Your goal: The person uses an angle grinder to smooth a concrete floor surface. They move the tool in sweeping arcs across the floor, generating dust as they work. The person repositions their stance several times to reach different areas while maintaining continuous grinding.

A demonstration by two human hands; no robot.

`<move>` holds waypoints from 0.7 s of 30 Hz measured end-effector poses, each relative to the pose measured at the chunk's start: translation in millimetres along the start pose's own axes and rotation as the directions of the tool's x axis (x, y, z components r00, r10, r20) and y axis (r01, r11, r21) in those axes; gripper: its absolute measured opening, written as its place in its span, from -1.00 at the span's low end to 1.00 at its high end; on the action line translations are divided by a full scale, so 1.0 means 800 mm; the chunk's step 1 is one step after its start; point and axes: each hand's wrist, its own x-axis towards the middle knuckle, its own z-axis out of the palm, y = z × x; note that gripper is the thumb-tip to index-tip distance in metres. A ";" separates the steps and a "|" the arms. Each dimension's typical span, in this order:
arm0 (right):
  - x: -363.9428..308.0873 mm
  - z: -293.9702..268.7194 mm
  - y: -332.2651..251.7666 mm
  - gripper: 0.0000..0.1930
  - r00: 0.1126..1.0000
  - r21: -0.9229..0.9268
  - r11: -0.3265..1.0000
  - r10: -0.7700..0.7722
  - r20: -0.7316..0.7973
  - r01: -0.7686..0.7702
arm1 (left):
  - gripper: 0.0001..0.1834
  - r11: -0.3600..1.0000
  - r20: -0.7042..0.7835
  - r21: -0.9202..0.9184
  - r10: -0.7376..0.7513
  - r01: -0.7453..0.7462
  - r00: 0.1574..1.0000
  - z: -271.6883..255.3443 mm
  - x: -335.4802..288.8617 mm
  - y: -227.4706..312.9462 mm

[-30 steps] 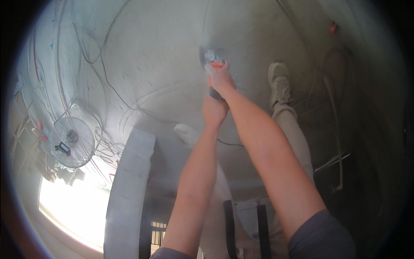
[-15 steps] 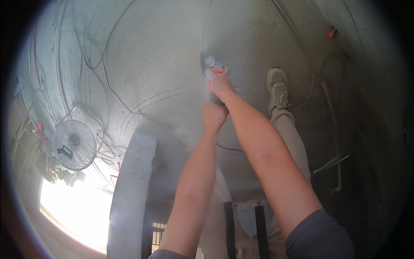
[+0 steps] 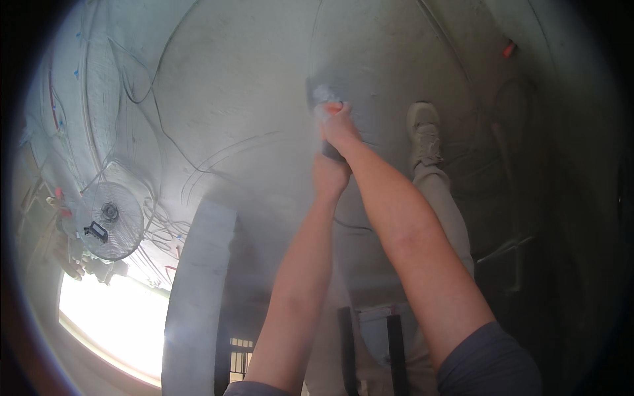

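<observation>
Both my hands are closed on an angle grinder (image 3: pixel 326 96) with a silver head, an orange body and a dark rear end. Its dark disc (image 3: pixel 310 94), on the left side of the head, stands edge-on at the grey concrete floor. My right hand (image 3: pixel 340 129) wraps the orange body just behind the head. Lower down, my left hand (image 3: pixel 330 175) grips the dark rear part. Pale dust hangs around the tool and blurs the disc's edge, so its exact contact with the floor cannot be made out.
A wire-caged fan (image 3: pixel 111 221) stands at the left among loose cables (image 3: pixel 162 125). A grey concrete block or ledge (image 3: pixel 201 297) rises left of my arms. My shoe (image 3: pixel 424 132) is on the floor to the right. A small red object (image 3: pixel 508 49) lies at the far right.
Dust has thickened around the grinder and over the right side, hiding the hose and cables there more. Both hands keep their grip in nearly the same place; the view has shifted slightly.
</observation>
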 end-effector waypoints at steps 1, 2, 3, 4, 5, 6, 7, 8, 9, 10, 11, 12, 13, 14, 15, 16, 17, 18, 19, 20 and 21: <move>-0.001 0.001 0.004 -0.12 1.000 0.004 1.000 0.002 -0.007 -0.002 | -0.53 1.000 0.014 -0.003 -0.014 0.014 1.000 0.003 -0.003 -0.003; -0.005 0.001 0.011 -0.20 0.999 -0.004 0.999 -0.036 0.023 0.036 | -0.53 1.000 0.031 -0.004 -0.030 0.030 0.999 0.005 -0.008 -0.011; -0.013 0.001 0.021 -0.28 0.997 -0.008 0.998 -0.058 0.059 0.059 | -0.53 0.998 0.051 -0.003 -0.059 0.059 0.997 0.007 -0.015 -0.019; -0.018 0.001 0.026 -0.35 0.994 -0.015 0.996 -0.088 0.058 0.089 | -0.52 0.999 0.040 0.032 0.014 -0.015 0.999 0.009 -0.019 -0.028; -0.023 0.002 0.032 -0.40 0.990 -0.044 0.991 -0.124 0.074 0.127 | -0.51 0.995 0.032 0.067 0.076 -0.078 0.997 0.012 -0.023 -0.036; -0.029 0.003 0.036 -0.46 0.985 -0.082 0.982 -0.163 0.060 0.167 | -0.49 0.987 0.035 0.105 0.119 -0.122 0.992 0.015 -0.026 -0.043; -0.029 0.002 0.036 -0.48 0.983 -0.160 0.972 -0.160 0.089 0.173 | -0.48 0.983 0.037 0.140 0.115 -0.119 0.993 0.017 -0.024 -0.047; -0.030 0.002 0.037 -0.51 0.981 -0.107 0.976 -0.182 0.063 0.188 | -0.47 0.978 0.047 0.184 0.092 -0.099 0.995 0.016 -0.020 -0.050; -0.028 0.002 0.035 -0.50 0.982 -0.097 0.979 -0.172 0.077 0.179 | -0.46 0.970 0.057 0.240 0.020 -0.033 0.998 0.017 -0.016 -0.050; -0.025 0.003 0.034 -0.49 0.975 -0.082 0.972 -0.215 0.053 0.219 | -0.46 0.989 0.051 0.143 0.032 -0.039 0.998 0.016 -0.013 -0.050; -0.020 0.003 0.032 -0.48 0.985 -0.076 0.983 -0.162 0.063 0.167 | -0.46 0.998 0.057 0.057 -0.006 0.003 0.998 0.017 -0.008 -0.048; -0.017 0.007 0.034 -0.44 0.989 -0.056 0.988 -0.140 0.044 0.142 | -0.47 1.000 0.067 0.001 -0.030 0.030 0.997 0.017 -0.007 -0.048; -0.015 0.011 0.038 -0.41 0.993 -0.034 0.993 -0.113 0.028 0.113 | -0.48 0.997 0.078 -0.054 -0.054 0.058 0.996 0.018 -0.005 -0.049; -0.013 0.016 0.043 -0.37 0.995 -0.061 0.994 -0.095 0.018 0.096 | -0.49 0.994 0.083 -0.085 -0.055 0.062 0.995 0.019 -0.007 -0.054; -0.013 0.020 0.050 -0.33 0.997 -0.089 0.993 -0.075 0.009 0.075 | -0.51 0.992 0.069 -0.110 -0.053 0.061 0.996 0.023 -0.011 -0.059; -0.012 0.024 0.060 -0.28 1.000 -0.121 0.992 -0.025 0.003 0.025 | -0.53 0.989 0.054 -0.134 -0.052 0.059 0.997 0.029 -0.015 -0.068; -0.012 0.024 0.070 -0.22 0.999 -0.154 0.987 -0.045 0.000 0.044 | -0.55 0.987 0.021 -0.152 -0.047 0.050 0.999 0.041 -0.021 -0.076; -0.013 0.025 0.083 -0.15 0.999 -0.193 0.981 -0.034 0.002 0.034 | -0.56 0.984 0.014 -0.172 -0.041 0.043 0.999 0.049 -0.027 -0.089; -0.016 0.025 0.095 -0.08 1.000 -0.236 0.972 -0.019 -0.007 0.017 | -0.58 0.980 0.024 -0.199 -0.020 0.024 1.000 0.057 -0.033 -0.102; -0.019 0.025 0.106 -0.03 0.999 -0.238 0.971 -0.031 -0.020 0.025 | -0.58 0.973 0.060 -0.229 0.010 0.004 0.998 0.064 -0.040 -0.114; -0.023 0.024 0.117 0.03 0.998 -0.243 0.969 -0.042 -0.043 0.030 | -0.58 0.965 0.094 -0.260 0.043 -0.017 0.995 0.071 -0.045 -0.122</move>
